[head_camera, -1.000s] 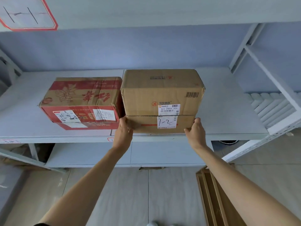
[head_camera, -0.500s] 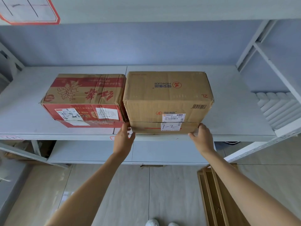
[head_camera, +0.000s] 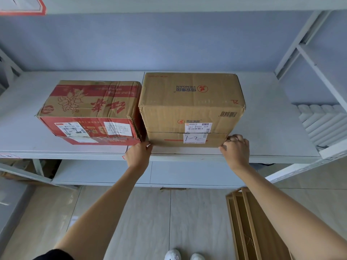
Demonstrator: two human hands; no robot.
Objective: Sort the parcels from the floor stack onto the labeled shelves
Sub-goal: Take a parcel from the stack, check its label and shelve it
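A plain brown parcel (head_camera: 191,102) marked "1-2" on its white label stands on the grey shelf (head_camera: 272,128), touching a red-printed parcel (head_camera: 90,109) on its left. My left hand (head_camera: 139,155) presses with its fingertips against the brown parcel's lower left front corner. At the lower right front corner, my right hand (head_camera: 235,150) has its fingers curled round the parcel's edge. Both forearms reach up from below.
A lower shelf board (head_camera: 105,171) lies under the grey shelf. White rolls (head_camera: 323,121) lie on the neighbouring rack at right. A flat cardboard stack (head_camera: 253,228) stands on the tiled floor at lower right. A red-framed label (head_camera: 22,6) sits at top left.
The brown parcel has slid further back on the shelf, next to the red-printed one. Both hands have shifted from its sides to its lower front corners.
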